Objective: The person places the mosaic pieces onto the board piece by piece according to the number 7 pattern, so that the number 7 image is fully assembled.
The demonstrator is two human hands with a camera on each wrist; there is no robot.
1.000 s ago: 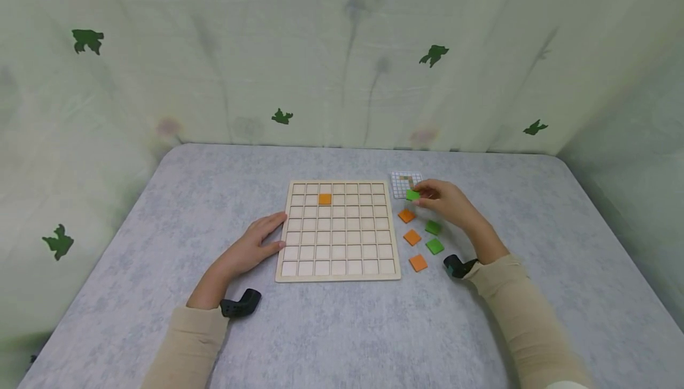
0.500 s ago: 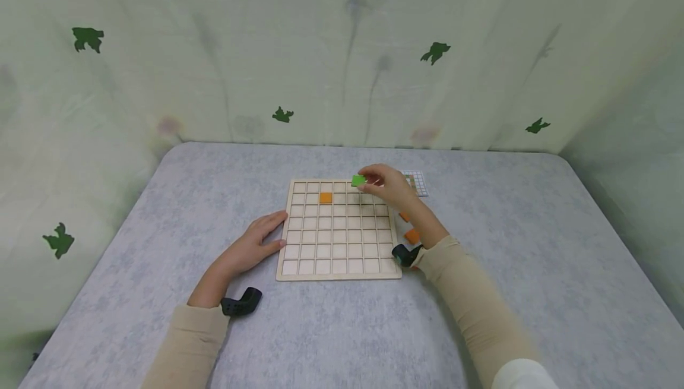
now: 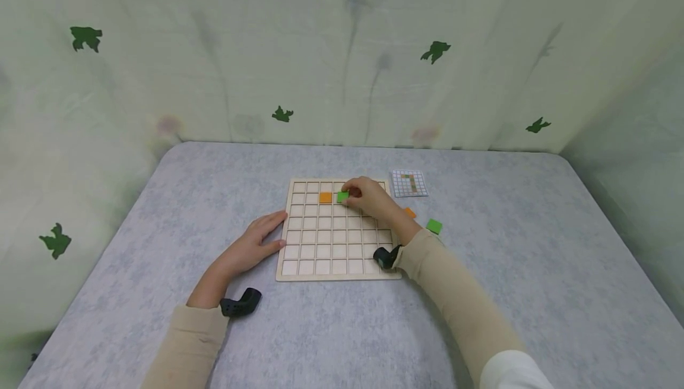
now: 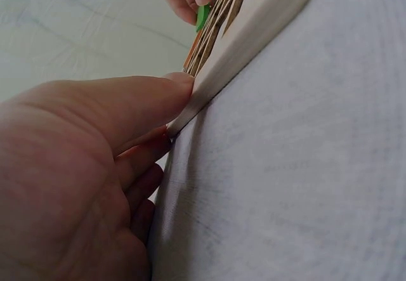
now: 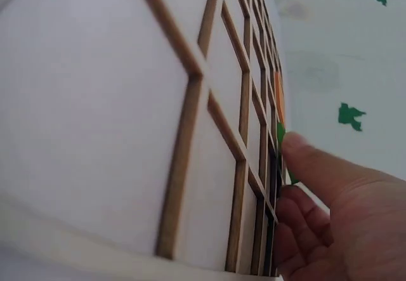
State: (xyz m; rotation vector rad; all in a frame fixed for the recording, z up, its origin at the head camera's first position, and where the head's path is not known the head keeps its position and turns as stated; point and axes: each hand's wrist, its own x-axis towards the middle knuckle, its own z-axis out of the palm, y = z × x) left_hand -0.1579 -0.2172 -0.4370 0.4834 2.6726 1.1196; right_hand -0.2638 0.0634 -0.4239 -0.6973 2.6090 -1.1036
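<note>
Green tile (image 3: 341, 198) | right fingers (image 3: 355, 184) pinch it | left fingers (image 3: 271, 221) extended, touching wooden board (image 3: 339, 236)

Room for a hand lies in front of the grid board (image 3: 331, 236), while the left hand (image 3: 250, 247) blocks its left edge and the right sleeve (image 3: 449, 294) its near right corner.

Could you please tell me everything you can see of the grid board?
The grid board looks like pale wood, with thin raised strips dividing it into seven rows of seven cells inside a rim. It lies flat on the table. The left hand touches its left edge with thumb and fingers. An orange tile lies in the second row from the far side, third cell from the left; the right hand pinches a green tile at the next cell rightward. I cannot tell if it is seated.
</note>
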